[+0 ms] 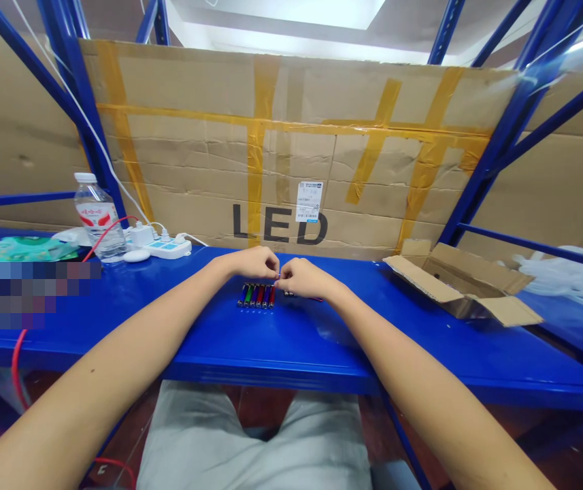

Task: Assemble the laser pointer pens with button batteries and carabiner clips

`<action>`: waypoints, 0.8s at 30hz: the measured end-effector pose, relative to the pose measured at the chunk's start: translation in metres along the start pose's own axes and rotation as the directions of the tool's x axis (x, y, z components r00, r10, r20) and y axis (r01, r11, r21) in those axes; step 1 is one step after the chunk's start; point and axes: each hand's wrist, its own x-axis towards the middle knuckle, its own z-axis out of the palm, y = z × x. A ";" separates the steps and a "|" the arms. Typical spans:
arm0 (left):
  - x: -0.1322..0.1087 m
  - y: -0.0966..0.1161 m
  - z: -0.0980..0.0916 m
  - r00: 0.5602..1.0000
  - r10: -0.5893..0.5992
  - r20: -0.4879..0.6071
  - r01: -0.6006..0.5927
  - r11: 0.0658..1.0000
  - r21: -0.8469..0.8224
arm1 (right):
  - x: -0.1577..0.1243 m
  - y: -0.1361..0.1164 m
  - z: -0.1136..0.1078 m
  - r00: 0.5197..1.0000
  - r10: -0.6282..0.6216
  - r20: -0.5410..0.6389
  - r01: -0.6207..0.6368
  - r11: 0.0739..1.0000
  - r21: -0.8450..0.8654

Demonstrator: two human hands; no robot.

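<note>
Rear: a large brown cardboard panel (194,170) with yellow tape and black "LED" lettering stands beyond both grips. Support: a blue, smooth-topped table (250,344) extends beneath them. An open brown cardboard box (467,272) rests well to the right of the right grip.

Grips: the left hand (255,262) and the right hand (304,278) meet at the fingertips, fingers curled. A tiny spot of colour shows between the tips; whether either grip is closed on a piece cannot be told.

Progress: judging by the layout, about six pieces are set in order. They form a row of slim, glossy, coloured cylinders (259,295) on the table, just on the near side of the left grip. What is left appears to be the loose slim cylinders (290,294) under the right grip, outside the row and partly hidden; their number cannot be told.

Appearance: the row's cylinders lie side by side, roughly parallel, lengthwise toward the table's front edge. Blue, green and red bodies are visible. Smallest detail: silver-coloured, metallic-looking ends; finer markings cannot be resolved.
</note>
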 end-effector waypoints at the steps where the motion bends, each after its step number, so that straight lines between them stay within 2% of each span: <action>1: 0.000 0.000 0.001 1.000 -0.001 0.017 0.001 1.000 0.003 | 0.000 -0.004 0.002 1.000 -0.001 0.001 0.001 1.000 -0.011; 6: 0.002 -0.002 0.005 0.998 -0.011 0.055 0.011 1.000 0.006 | 0.003 -0.015 0.008 1.000 -0.006 0.025 0.007 0.998 -0.063; 11: 0.005 -0.006 0.009 1.000 0.015 0.022 -0.014 1.000 -0.017 | 0.002 -0.017 0.010 0.998 0.043 0.035 -0.040 0.997 -0.072; 15: 0.006 -0.008 0.009 1.000 0.013 -0.002 -0.013 1.000 0.008 | 0.000 -0.019 0.008 0.999 0.022 0.049 -0.019 0.998 -0.064; 24: 0.002 -0.011 0.001 0.998 -0.059 -0.026 0.062 0.994 0.094 | -0.009 -0.021 -0.002 0.981 0.052 0.184 -0.030 0.992 -0.121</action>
